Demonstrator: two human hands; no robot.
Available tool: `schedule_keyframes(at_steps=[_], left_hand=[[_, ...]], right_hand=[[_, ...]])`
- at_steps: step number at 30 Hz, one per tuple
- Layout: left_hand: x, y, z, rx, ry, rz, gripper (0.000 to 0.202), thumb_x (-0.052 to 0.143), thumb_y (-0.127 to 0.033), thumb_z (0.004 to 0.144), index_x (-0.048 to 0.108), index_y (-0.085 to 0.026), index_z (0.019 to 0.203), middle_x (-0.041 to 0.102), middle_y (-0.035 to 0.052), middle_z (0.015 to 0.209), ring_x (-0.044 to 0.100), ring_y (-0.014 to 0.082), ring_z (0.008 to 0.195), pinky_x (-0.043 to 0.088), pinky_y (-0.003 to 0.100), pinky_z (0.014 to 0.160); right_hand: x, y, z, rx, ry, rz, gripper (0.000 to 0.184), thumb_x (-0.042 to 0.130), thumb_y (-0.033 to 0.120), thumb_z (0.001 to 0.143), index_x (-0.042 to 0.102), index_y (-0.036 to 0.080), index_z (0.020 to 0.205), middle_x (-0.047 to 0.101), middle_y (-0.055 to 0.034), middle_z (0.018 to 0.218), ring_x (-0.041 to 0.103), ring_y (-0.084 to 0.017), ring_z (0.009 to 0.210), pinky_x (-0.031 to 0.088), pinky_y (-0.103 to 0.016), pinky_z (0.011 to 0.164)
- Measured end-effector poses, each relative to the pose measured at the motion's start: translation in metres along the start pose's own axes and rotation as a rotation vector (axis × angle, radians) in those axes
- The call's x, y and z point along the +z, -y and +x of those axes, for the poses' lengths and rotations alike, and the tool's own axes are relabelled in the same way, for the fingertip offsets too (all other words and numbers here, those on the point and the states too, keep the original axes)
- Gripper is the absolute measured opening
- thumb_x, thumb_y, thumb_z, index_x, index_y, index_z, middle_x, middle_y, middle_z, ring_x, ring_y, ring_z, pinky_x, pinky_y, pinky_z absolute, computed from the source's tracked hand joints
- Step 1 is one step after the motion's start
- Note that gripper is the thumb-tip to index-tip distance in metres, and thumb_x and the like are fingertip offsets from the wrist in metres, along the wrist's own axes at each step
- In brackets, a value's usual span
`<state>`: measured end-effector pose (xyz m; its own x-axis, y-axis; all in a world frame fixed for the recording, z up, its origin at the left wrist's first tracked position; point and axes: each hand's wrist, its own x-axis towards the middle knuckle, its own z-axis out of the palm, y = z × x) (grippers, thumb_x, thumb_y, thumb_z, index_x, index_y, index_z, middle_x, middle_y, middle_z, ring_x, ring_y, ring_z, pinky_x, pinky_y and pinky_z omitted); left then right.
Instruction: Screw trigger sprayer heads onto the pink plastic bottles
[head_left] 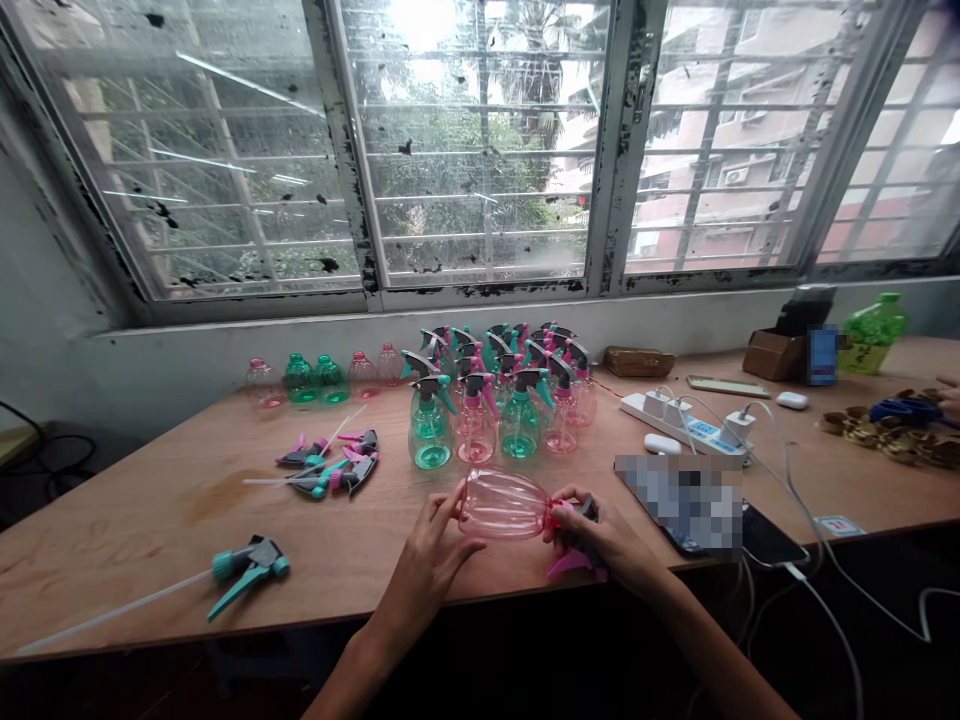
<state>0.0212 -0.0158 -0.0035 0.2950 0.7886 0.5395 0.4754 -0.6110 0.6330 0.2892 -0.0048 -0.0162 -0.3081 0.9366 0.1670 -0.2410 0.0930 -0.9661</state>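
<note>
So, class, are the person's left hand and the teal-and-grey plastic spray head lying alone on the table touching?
Apart. In the head view, a wide stretch of brown wooden tabletop separates the left hand from the spray head.

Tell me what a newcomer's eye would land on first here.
Likely the pink bottle held sideways at centre between the left hand and the right hand, which grips its spray head. Just behind stands a cluster of green and pink spray bottles, below peeling window frames.

I face a glaring window (480, 150)
Soft daylight reaches my table (135, 540); below is dark, the edges stretched.
</note>
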Motion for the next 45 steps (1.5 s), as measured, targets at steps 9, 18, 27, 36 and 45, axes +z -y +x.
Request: schedule_keyframes(at_steps=[9,18,27,36,45], left_hand=[[-0.003,-0.007,0.000,-0.077,-0.031,-0.008,0.035,0.056,-0.045,0.097,0.062,-0.023,0.123,0.052,0.0121,0.138,0.051,0.0303,0.131,0.044,0.046,0.109],[0.001,-0.002,-0.003,-0.065,0.052,-0.062,0.071,0.073,-0.040,0.087,0.034,-0.031,0.145,0.049,0.0098,0.146,0.055,0.0275,0.128,0.043,0.048,0.112],[0.000,-0.001,-0.003,-0.099,0.065,-0.032,0.075,0.068,-0.047,0.089,0.030,-0.038,0.153,0.055,0.0050,0.121,0.060,0.0226,0.103,0.054,0.037,0.094],[0.002,0.004,-0.003,-0.039,-0.029,0.051,0.049,0.058,-0.046,0.095,0.050,-0.027,0.140,0.058,0.0027,0.095,0.059,0.0207,0.087,0.053,0.036,0.087],[0.005,0.001,-0.005,0.013,-0.079,0.059,0.061,0.066,-0.042,0.091,0.034,-0.031,0.142,0.044,0.0116,0.147,0.042,0.0314,0.140,0.035,0.056,0.116]], right_hand=[[0.001,0.000,-0.002,0.019,0.048,-0.124,0.037,0.075,0.049,0.084,0.056,0.019,0.088,0.075,-0.0045,0.076,0.067,-0.017,0.063,0.048,-0.027,0.059],[0.000,0.000,-0.002,0.000,0.056,-0.095,0.038,0.071,0.052,0.086,0.056,0.018,0.093,0.075,-0.0052,0.077,0.065,-0.016,0.062,0.047,-0.027,0.059],[-0.001,-0.001,-0.002,0.028,0.043,-0.047,0.043,0.076,0.053,0.081,0.055,0.018,0.096,0.075,-0.0048,0.075,0.065,-0.017,0.060,0.047,-0.027,0.058],[-0.002,-0.003,0.000,0.014,0.040,-0.006,0.042,0.075,0.052,0.083,0.054,0.018,0.096,0.075,-0.0050,0.075,0.065,-0.016,0.061,0.047,-0.026,0.058],[0.001,0.005,-0.007,0.046,0.096,-0.174,0.039,0.078,0.048,0.081,0.055,0.020,0.095,0.076,-0.0032,0.076,0.062,-0.014,0.055,0.036,-0.019,0.041]])
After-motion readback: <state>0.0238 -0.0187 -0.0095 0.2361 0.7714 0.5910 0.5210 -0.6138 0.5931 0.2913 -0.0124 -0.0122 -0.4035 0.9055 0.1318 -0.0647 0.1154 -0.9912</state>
